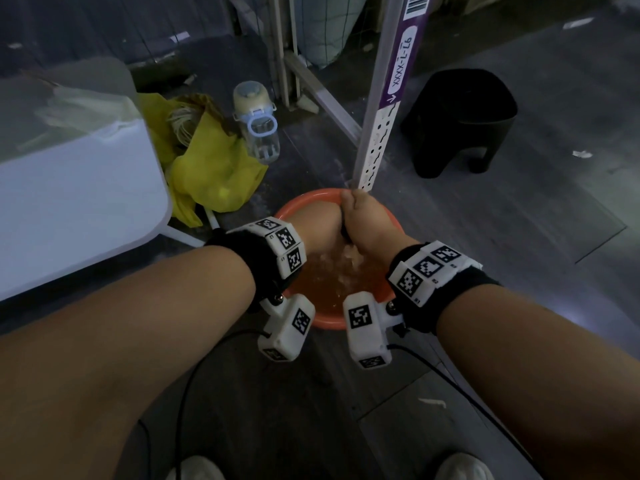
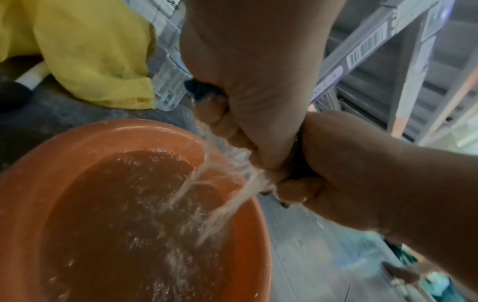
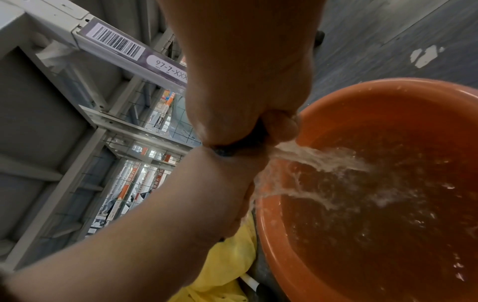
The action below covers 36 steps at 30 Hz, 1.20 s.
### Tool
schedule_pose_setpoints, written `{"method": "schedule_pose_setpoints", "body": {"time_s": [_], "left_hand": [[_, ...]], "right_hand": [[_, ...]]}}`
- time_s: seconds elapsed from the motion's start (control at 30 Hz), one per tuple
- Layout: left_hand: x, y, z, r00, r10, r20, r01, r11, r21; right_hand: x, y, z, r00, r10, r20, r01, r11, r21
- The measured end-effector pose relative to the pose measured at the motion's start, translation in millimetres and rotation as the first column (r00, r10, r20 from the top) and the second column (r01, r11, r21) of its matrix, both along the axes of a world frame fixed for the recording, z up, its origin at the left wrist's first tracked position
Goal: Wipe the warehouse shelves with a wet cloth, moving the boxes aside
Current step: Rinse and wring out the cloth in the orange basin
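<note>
A: Grip check, head view: left hand and right hand are fisted against each other over the orange basin, both clamped on a dark cloth. Only a sliver of it shows between the fists.
B: Surroundings?
A: Basin sits on the floor at the foot of the shelf upright. Yellow bag and clear bottle to the left, black stool to the right.
B: Left wrist view?
A: Fingers curled tight round the cloth, dark edge poking out. Water streams from the fists into the basin.
B: Right wrist?
A: Same. Cloth pinched between both fists, water running into the basin. Shelf label reads 97-7-XXX.
</note>
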State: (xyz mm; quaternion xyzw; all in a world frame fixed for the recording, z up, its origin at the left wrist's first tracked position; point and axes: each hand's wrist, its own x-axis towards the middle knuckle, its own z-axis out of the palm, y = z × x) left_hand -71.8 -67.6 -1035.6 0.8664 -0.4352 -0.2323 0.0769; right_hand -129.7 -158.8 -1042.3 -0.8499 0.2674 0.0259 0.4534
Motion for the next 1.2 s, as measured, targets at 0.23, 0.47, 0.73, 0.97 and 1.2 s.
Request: {"method": "schedule_pose_setpoints", "body": {"time_s": [0.23,0.47,0.73,0.97,1.2], "left_hand": [[-4,0,7,0.993,-0.100,0.069,0.096,0.994,0.053],[5,3,19,0.955,-0.197,0.222,0.196,0.980,0.024],[52,27,21,0.936,0.110,-0.335,-0.194,0.954,-0.229],[56,24,52,0.926,0.130,-0.355,-0.319,0.772,-0.550],[63,18,70,0.962,0.222,-0.158,-0.271,0.714,-0.646]], "right_hand": [[6,-1,-7,0.996,-0.084,-0.009,0.084,0.996,-0.009],[10,-3,-1,0.996,-0.086,0.002,0.085,0.993,0.088],[17,-44,37,0.993,0.112,0.046,-0.121,0.924,0.362],[20,-61,78,0.971,0.241,-0.005,-0.241,0.971,0.001],[26,-65,75,0.980,0.164,0.114,-0.140,0.971,-0.192]]}}
